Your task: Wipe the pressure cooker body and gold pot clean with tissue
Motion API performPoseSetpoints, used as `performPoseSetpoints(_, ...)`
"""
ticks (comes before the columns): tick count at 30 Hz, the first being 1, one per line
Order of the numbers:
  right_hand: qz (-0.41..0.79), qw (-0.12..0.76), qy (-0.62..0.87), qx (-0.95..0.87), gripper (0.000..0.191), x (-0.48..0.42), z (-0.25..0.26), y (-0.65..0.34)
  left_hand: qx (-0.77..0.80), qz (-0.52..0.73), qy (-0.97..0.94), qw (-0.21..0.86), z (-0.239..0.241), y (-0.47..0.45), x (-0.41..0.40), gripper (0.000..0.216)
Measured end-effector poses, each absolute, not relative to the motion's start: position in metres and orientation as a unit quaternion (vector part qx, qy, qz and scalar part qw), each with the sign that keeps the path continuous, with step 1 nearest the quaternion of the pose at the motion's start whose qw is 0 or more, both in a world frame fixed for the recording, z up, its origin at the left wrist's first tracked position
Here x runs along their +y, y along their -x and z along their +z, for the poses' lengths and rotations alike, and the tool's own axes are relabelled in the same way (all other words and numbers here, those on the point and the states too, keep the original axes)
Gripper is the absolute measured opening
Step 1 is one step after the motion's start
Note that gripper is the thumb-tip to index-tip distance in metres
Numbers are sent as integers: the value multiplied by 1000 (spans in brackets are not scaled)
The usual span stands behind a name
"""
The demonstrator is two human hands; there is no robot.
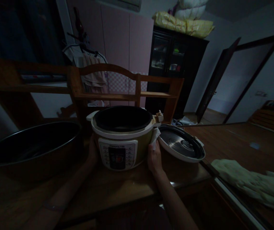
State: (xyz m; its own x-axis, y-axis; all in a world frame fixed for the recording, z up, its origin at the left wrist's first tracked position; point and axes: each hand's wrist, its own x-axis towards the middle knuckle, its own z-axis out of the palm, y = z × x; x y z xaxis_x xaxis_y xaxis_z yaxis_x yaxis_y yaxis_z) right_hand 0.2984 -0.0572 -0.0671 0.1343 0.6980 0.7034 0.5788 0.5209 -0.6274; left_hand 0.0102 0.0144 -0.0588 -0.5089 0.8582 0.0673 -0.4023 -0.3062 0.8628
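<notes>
big basin, wood chair, blk cabinet

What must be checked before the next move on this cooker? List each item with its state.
1. Left hand braces the electric cooker on its left side: ok.
2. Right hand holds the white cloth against its right side: ok.
3. Lid swung open to the right, off the rim: ok.
4. Inner pot empty: cannot tell, too dark.
5. Cooker stands back from the near edge of the table: ok.
6. Large basin stands apart from the cooker: ok.
</notes>
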Motion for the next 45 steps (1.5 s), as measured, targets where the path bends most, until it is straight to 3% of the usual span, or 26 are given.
performPoseSetpoints(4, -5, 545, 451, -707, 63, -65, -61, -297, 414, 757, -279, 423, -59, -10, 14, 43)
performPoseSetpoints(11, -126, 417, 349, -830, 82, -77, -52, -289, 412, 760, -278, 420, -57, -12, 13, 41)
performPoseSetpoints(16, -98, 480, 399, -775, 71, -72, -56, -287, 407, 756, -277, 431, -63, -8, 17, 43)
performPoseSetpoints(20, 41, 570, 464, -677, 62, -63, -64, -290, 398, 749, -277, 452, -67, -7, 19, 49)
performPoseSetpoints(23, 121, 583, 477, -646, 59, -57, -71, -293, 396, 754, -273, 448, -65, -8, 19, 46)
performPoseSetpoints(26, 126, 579, 473, -652, 61, -57, -72, -295, 397, 757, -265, 447, -62, -9, 20, 45)
performPoseSetpoints(30, 36, 544, 452, -706, 72, -64, -63, -296, 390, 749, -270, 462, -59, -12, 18, 50)
performPoseSetpoints(34, -108, 451, 377, -802, 82, -73, -51, -293, 390, 747, -277, 461, -60, -12, 17, 55)
performPoseSetpoints(38, -170, 378, 345, -842, 87, -78, -49, -287, 393, 745, -281, 459, -65, -10, 20, 60)
performPoseSetpoints(45, -134, 432, 364, -814, 77, -76, -51, -289, 391, 736, -291, 470, -70, -6, 23, 58)
